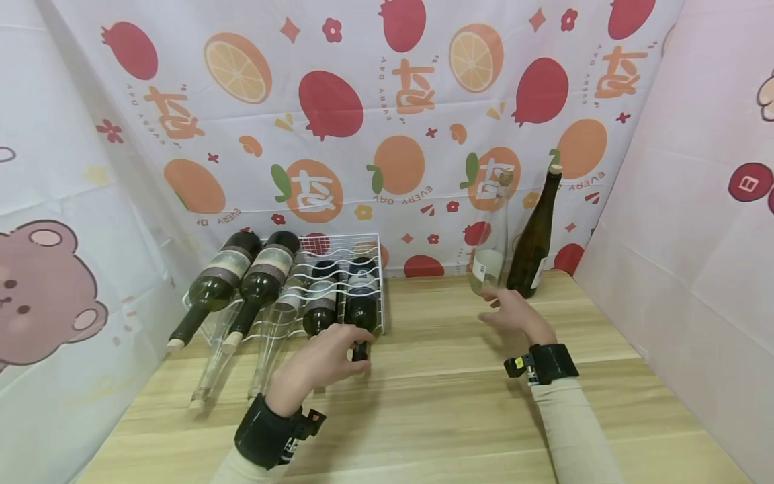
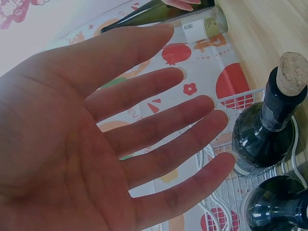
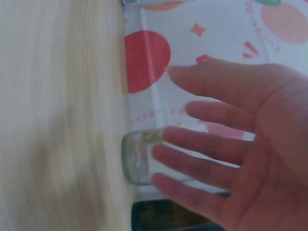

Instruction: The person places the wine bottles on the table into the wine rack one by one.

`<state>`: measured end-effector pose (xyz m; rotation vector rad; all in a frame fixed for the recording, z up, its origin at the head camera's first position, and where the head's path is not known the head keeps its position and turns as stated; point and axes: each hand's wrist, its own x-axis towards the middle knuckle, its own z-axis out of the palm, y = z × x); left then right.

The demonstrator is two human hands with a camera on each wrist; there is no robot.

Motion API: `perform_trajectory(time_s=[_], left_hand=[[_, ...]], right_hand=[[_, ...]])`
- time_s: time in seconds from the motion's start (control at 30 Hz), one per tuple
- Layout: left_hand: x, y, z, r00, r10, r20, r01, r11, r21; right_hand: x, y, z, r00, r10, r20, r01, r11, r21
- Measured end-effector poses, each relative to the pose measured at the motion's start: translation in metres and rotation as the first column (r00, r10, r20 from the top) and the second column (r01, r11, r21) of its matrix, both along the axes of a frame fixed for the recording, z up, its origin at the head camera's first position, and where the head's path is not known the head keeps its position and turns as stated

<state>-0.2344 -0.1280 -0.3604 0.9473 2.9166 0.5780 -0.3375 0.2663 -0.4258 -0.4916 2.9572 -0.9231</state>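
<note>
My left hand (image 1: 320,361) hovers over the front of a white wire rack (image 1: 381,289), its fingers spread and nothing held, as the left wrist view confirms. Beneath it lie two corked dark wine bottles, the right one (image 1: 361,306) and its neighbour (image 1: 320,309), partly covered by the hand. At the back right my right hand (image 1: 517,314) is extended toward an upright clear bottle (image 1: 488,259) with a white label and a cork. Its fingers are loosely straight and hold nothing. Beside that bottle stands a tall dark green corked bottle (image 1: 532,249), also seen low in the right wrist view.
Two dark bottles, one at far left (image 1: 220,275) and one beside it (image 1: 269,272), lie on the rack's upper level, necks forward. Under them, clear bottles (image 1: 269,349) poke out over the wooden table (image 1: 447,410). A fruit-print cloth (image 1: 399,202) hangs behind, with side cloths.
</note>
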Motion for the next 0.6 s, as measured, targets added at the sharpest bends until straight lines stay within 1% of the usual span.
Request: perform_trajectory(time_s=[0.07,0.17,0.27,0.4,0.47,0.53,0.6], left_hand=[[0.000,0.001,-0.001,1.000,-0.003,-0.007,0.003,1.000,-0.002],[-0.001,0.000,-0.002,1.000,-0.006,-0.017,0.006,1.000,-0.008],[-0.003,0.000,-0.002,1.000,-0.018,-0.025,0.018,1.000,-0.003],[-0.004,0.001,-0.002,0.999,-0.039,-0.036,0.039,0.999,0.006],[-0.003,0.001,-0.002,0.999,-0.038,-0.030,0.039,0.999,0.005],[-0.003,0.001,-0.002,0.999,-0.038,-0.020,0.038,0.999,0.002],[-0.002,0.001,-0.003,0.999,-0.035,-0.011,0.035,0.999,0.003]], right_hand=[[-0.004,0.005,-0.005,0.999,-0.036,-0.027,0.036,0.999,-0.029],[-0.012,0.011,-0.010,0.998,-0.058,-0.033,0.055,0.996,-0.069],[-0.022,0.018,-0.016,0.996,-0.090,0.013,0.091,0.988,-0.123],[-0.038,0.026,-0.024,0.984,-0.166,0.061,0.175,0.967,-0.187],[-0.045,0.029,-0.026,0.975,-0.205,0.089,0.219,0.957,-0.191],[-0.050,0.031,-0.027,0.965,-0.235,0.115,0.252,0.952,-0.175],[-0.056,0.031,-0.028,0.956,-0.259,0.135,0.282,0.941,-0.187]])
